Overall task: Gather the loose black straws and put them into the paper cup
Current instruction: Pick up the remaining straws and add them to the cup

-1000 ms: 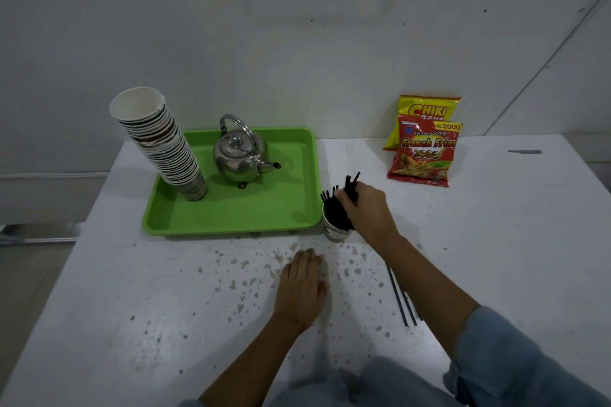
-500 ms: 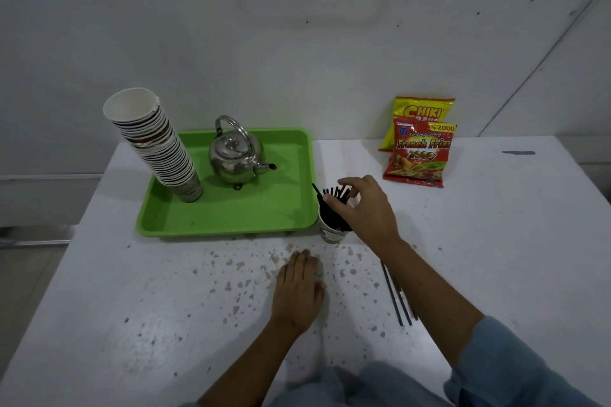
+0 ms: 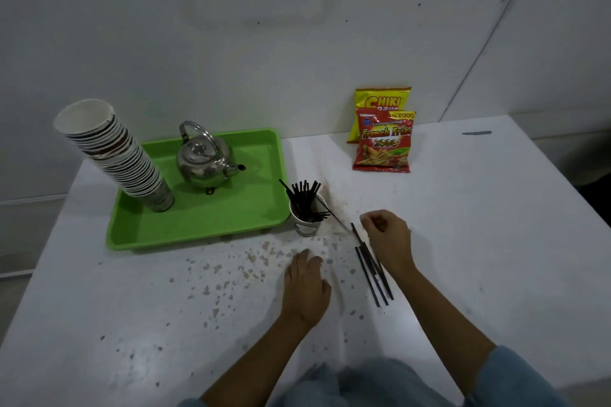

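A white paper cup (image 3: 305, 225) stands on the white table just right of the green tray, with several black straws (image 3: 303, 197) sticking out of it. A few loose black straws (image 3: 372, 271) lie on the table to the cup's right, running toward me. My right hand (image 3: 388, 236) hovers over their far ends, fingers loosely curled, holding nothing that I can see. My left hand (image 3: 305, 284) rests flat on the table below the cup, fingers together and empty.
A green tray (image 3: 258, 208) holds a steel kettle (image 3: 203, 163) and a leaning stack of paper cups (image 3: 115, 155). Two snack bags (image 3: 383, 139) lean near the back wall. The table (image 3: 496, 241) has pale specks in front of the tray.
My right hand has let go of the straws in the cup and pulled back to the right, down over the loose straws. My left hand stays put.
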